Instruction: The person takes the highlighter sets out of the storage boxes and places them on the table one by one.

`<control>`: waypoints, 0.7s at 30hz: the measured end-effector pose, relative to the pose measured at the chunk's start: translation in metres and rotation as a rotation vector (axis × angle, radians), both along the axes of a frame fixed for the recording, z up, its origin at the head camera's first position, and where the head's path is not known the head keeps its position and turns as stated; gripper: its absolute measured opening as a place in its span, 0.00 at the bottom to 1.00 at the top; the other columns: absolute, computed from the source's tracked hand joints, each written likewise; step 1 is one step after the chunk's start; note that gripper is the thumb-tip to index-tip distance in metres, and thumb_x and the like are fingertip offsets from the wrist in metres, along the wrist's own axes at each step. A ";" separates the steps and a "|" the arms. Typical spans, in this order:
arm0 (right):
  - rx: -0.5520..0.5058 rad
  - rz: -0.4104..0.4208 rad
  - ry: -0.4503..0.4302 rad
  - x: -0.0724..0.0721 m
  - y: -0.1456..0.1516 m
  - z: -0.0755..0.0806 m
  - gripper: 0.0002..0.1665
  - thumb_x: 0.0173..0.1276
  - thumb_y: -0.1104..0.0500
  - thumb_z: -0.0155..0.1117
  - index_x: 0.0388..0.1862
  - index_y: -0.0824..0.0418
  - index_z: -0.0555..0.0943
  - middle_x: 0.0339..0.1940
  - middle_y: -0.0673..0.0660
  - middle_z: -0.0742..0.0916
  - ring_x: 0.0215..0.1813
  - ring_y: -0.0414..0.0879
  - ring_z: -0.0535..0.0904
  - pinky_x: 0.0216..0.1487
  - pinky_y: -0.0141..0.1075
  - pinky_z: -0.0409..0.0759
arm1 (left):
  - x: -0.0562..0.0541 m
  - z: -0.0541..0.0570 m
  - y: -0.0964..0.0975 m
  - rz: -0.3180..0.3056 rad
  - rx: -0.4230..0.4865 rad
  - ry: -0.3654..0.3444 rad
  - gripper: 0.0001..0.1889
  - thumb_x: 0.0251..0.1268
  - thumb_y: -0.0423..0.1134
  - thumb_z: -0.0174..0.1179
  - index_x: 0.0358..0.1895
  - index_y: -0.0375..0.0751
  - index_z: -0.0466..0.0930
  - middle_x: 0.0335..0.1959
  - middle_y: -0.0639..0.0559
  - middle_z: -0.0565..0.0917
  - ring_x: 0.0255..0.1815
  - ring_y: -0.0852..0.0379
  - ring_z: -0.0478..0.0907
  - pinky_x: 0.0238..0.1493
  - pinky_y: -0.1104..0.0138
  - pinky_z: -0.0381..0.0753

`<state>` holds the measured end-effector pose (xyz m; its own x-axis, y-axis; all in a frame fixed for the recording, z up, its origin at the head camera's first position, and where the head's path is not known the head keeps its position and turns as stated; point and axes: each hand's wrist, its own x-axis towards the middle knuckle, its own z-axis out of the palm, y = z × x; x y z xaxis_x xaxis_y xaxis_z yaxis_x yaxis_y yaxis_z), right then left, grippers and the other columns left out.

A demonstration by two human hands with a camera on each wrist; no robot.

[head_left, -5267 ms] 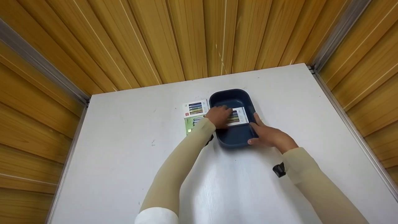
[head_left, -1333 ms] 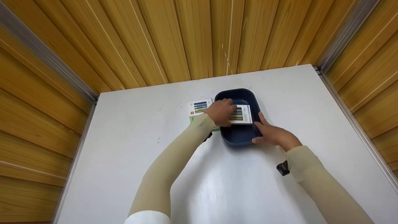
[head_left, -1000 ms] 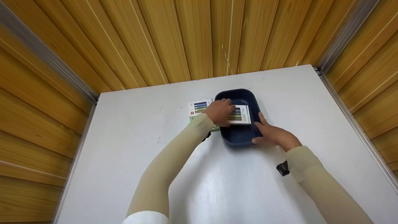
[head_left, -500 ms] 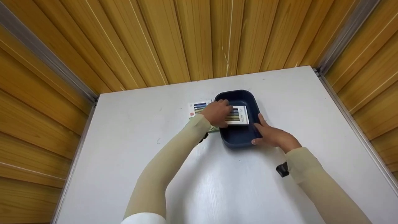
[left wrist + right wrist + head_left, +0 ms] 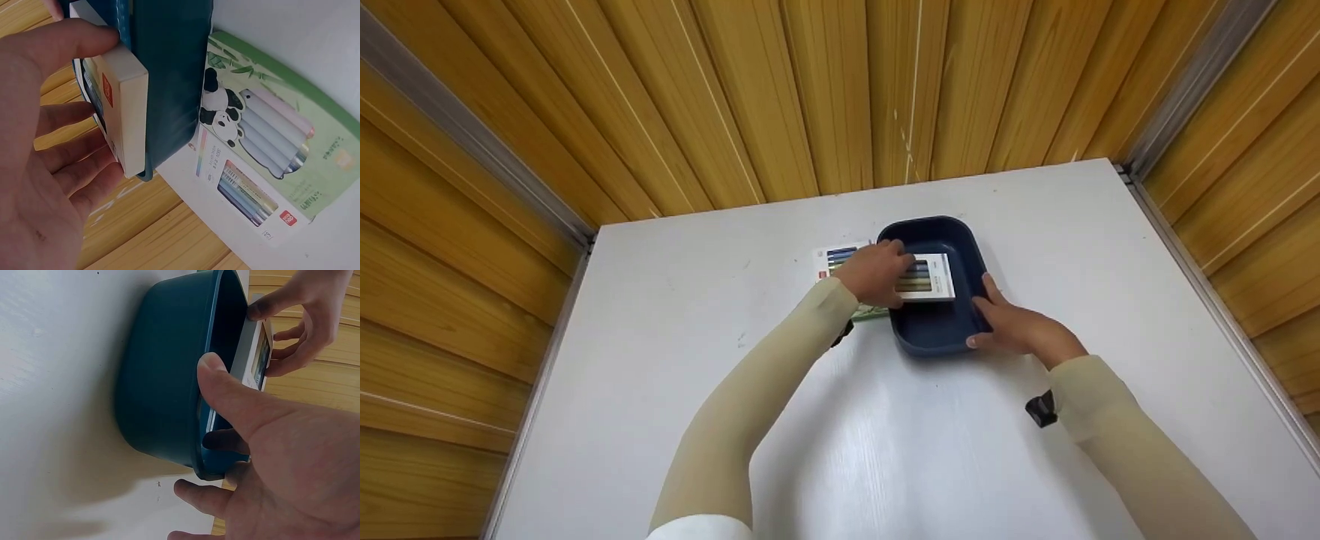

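Note:
In the head view, my left hand (image 5: 874, 274) grips a white windowed box of pens (image 5: 939, 277) over the dark blue bin (image 5: 934, 334). The left wrist view shows its thumb on the top edge of this box (image 5: 134, 112) and the other fingers on the far side. My right hand (image 5: 1024, 328) holds the bin's near right rim. The right wrist view has the thumb outside the bin (image 5: 160, 377) and a finger inside the rim. Beside the bin lie a green panda box of pens (image 5: 332, 152) and another white pen box (image 5: 247, 194), partly covered by my left hand in the head view.
Everything stands on a white table (image 5: 660, 360). Yellow wood-slat walls (image 5: 780, 97) rise behind the table and on both sides. Grey metal strips (image 5: 1192, 82) run along the corners. The two boxes on the table lie close against the bin's left side.
Over the last second my left hand has shifted slightly left with the white pen box, whose right end is now further from the bin's right rim. The right hand stays on the rim.

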<state>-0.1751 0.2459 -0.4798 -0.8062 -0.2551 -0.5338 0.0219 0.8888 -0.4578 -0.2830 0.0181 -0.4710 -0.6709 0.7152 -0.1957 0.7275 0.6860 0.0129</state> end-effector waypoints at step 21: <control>-0.004 0.008 0.015 0.000 -0.001 0.000 0.51 0.70 0.46 0.59 0.78 0.68 0.45 0.77 0.64 0.30 0.77 0.70 0.43 0.72 0.64 0.52 | 0.001 -0.002 -0.014 0.013 0.040 0.017 0.34 0.52 0.51 0.67 0.64 0.48 0.72 0.57 0.48 0.75 0.53 0.53 0.75 0.60 0.60 0.77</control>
<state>-0.1746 0.2446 -0.4795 -0.8122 -0.2636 -0.5204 0.0081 0.8869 -0.4619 -0.2816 0.0039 -0.4725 -0.6832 0.7134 -0.1557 0.7188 0.6946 0.0286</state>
